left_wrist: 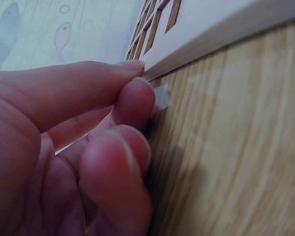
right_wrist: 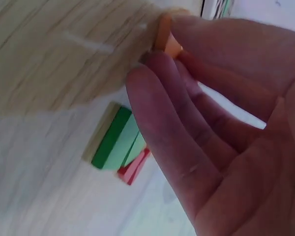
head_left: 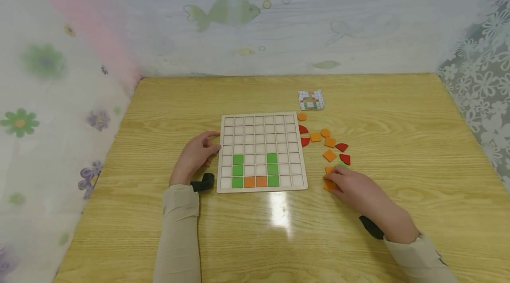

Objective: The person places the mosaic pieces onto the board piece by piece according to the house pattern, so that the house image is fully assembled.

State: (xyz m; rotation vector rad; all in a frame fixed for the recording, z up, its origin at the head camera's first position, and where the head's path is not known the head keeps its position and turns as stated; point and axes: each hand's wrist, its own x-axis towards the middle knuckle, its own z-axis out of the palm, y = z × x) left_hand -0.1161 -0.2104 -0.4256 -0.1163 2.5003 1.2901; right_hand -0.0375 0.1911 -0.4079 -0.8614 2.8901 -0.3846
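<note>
A square wooden grid board [head_left: 249, 147] lies on the table, with two columns of green square tiles [head_left: 237, 170] and two orange squares [head_left: 255, 181] between them in the bottom row. My left hand [head_left: 196, 155] rests at the board's left edge; in the left wrist view its fingertips [left_wrist: 135, 91] touch the board's side. To the right of the board, my right hand [head_left: 360, 192] pinches an orange square tile [right_wrist: 163, 33] between thumb and fingers. Partly under that hand lie a green tile [right_wrist: 117, 140] and another orange tile [head_left: 329, 169].
Red quarter-round pieces [head_left: 344, 159], orange squares [head_left: 329, 155] and orange discs [head_left: 325, 133] lie scattered right of the board. Two more red pieces [head_left: 303, 129] sit against its right edge. Behind them is a small printed pattern card [head_left: 311, 100]. Patterned sheets surround the table [head_left: 167, 101].
</note>
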